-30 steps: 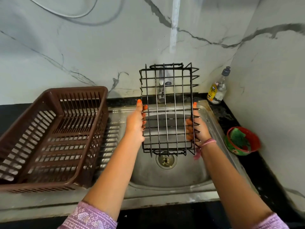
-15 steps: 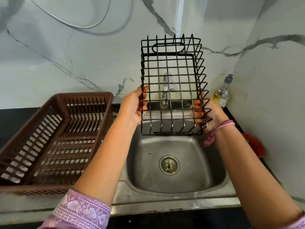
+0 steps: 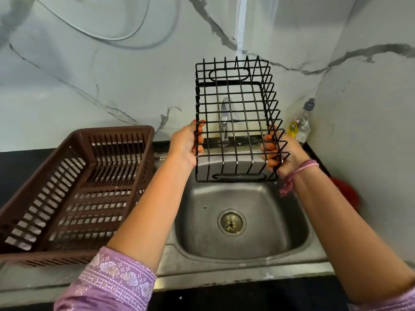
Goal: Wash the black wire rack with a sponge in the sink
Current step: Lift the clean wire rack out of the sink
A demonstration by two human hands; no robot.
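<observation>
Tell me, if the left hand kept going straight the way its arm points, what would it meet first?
Probably the steel tap behind the black wire rack that the left hand grips, then the marble wall; depth is unclear.

on my left i see a brown slatted plastic crate (image 3: 74, 187) on the dark counter (image 3: 20, 160), tilted w/ its near edge over the steel drainboard. far right corner: clear bottle w/ yellow label (image 3: 299, 125) by the marble wall (image 3: 89, 75). a red thing (image 3: 347, 191) shows further fwd, blurred.
</observation>
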